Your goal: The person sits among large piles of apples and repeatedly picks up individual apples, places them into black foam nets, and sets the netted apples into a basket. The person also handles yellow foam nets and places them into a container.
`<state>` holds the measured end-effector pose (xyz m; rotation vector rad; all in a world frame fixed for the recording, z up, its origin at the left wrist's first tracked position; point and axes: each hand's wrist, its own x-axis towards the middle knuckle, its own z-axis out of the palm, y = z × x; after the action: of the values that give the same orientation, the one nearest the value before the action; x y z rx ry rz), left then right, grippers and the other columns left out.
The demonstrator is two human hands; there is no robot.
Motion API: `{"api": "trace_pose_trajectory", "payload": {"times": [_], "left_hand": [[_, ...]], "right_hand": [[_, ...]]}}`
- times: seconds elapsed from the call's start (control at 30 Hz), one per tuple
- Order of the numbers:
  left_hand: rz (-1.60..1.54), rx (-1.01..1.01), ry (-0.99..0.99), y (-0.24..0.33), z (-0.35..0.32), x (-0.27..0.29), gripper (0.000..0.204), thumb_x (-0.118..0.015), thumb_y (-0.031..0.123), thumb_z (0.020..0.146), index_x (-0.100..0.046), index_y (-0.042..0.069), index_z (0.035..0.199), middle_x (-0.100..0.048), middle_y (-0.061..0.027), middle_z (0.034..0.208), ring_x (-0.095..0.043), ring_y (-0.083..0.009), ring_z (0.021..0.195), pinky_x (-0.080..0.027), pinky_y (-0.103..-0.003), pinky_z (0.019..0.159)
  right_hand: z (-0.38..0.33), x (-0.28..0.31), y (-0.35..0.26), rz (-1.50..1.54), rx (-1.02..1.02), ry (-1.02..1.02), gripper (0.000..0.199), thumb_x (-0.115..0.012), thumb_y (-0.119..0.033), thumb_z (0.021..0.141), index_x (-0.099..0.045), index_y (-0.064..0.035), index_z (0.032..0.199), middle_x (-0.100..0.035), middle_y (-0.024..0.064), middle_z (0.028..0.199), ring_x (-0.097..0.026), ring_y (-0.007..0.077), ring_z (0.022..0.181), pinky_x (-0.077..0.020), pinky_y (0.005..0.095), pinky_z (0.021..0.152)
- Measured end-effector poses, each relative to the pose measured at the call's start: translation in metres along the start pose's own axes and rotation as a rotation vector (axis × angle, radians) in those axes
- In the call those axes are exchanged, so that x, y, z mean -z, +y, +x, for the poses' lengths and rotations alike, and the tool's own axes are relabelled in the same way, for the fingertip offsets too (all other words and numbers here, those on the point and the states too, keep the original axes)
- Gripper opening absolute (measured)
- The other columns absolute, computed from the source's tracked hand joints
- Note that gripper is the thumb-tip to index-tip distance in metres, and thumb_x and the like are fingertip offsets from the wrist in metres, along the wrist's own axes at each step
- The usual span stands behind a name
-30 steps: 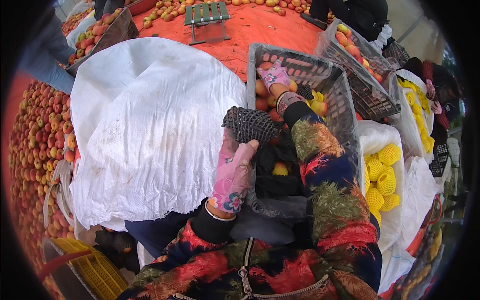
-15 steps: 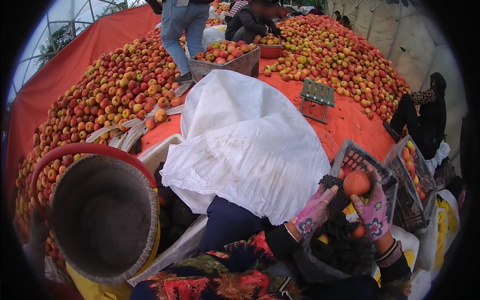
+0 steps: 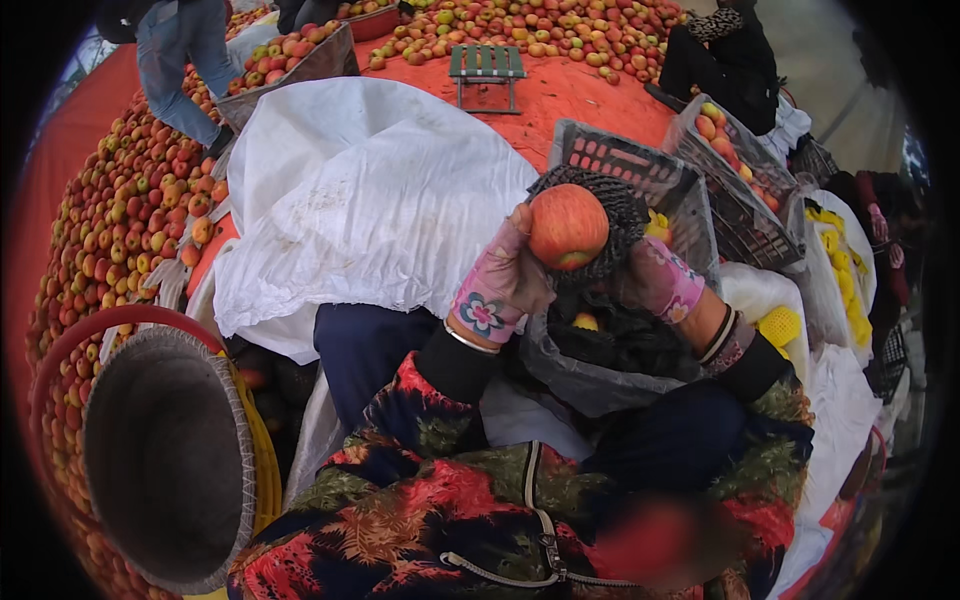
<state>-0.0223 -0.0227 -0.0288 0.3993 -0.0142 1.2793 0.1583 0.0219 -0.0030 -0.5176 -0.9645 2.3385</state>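
Observation:
A red apple is held up above a plastic-lined crate. My left hand, in a pink floral fingerless glove, grips the apple from its left side. Against the apple's back and right side lies a black foam net. My right hand, gloved alike, closes on the net's right side; its fingertips are partly hidden. How far the net covers the apple, I cannot tell. Below my hands, the crate contains a heap of black nets and some fruit partly covered by them.
A deep grey basket with a red handle stands at my left. White cloth covers something ahead. Apples lie heaped at left and far back. Another apple crate, a folding stool and seated people are beyond.
The view has swung right and downward. The apple has passed from my right hand to my left and is raised, with the black net now behind it at my right hand.

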Motion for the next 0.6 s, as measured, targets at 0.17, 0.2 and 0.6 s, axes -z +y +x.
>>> {"api": "trace_pose_trajectory", "payload": {"times": [0.17, 0.2, 0.6], "left_hand": [[0.008, 0.065, -0.073, -0.007, 0.001, -0.010, 0.058, -0.054, 0.042, 0.089, -0.042, 0.001, 0.129, -0.052, -0.0154, 0.125, -0.051, -0.0295, 0.117, -0.040, -0.044, 0.100], [-0.023, 0.116, -0.091, -0.008, 0.002, -0.013, 0.059, -0.055, 0.041, 0.089, -0.041, 0.002, 0.130, -0.051, -0.0153, 0.127, -0.050, -0.0286, 0.118, -0.040, -0.044, 0.100], [0.943, -0.386, 0.237, 0.000, -0.001, 0.002, 0.059, -0.067, 0.016, 0.079, -0.036, 0.000, 0.126, -0.048, -0.0103, 0.119, -0.049, -0.0166, 0.110, -0.040, -0.030, 0.095]], "right_hand": [[-0.016, -0.004, -0.011, -0.110, 0.150, 0.038, 0.040, -0.050, -0.023, 0.093, -0.044, -0.0045, 0.128, -0.051, 0.0090, 0.127, -0.053, 0.0211, 0.113, -0.0463, 0.0404, 0.094], [-0.015, -0.009, -0.016, -0.134, 0.192, 0.026, 0.040, -0.050, -0.022, 0.093, -0.044, -0.0031, 0.128, -0.051, 0.0099, 0.127, -0.053, 0.0215, 0.113, -0.0457, 0.0400, 0.095], [-0.012, -0.049, -0.011, -1.770, 0.956, 0.033, 0.053, -0.063, 0.000, 0.075, -0.044, -0.0042, 0.124, -0.056, 0.0140, 0.104, -0.059, 0.0268, 0.088, -0.0477, 0.0335, 0.074]]}}
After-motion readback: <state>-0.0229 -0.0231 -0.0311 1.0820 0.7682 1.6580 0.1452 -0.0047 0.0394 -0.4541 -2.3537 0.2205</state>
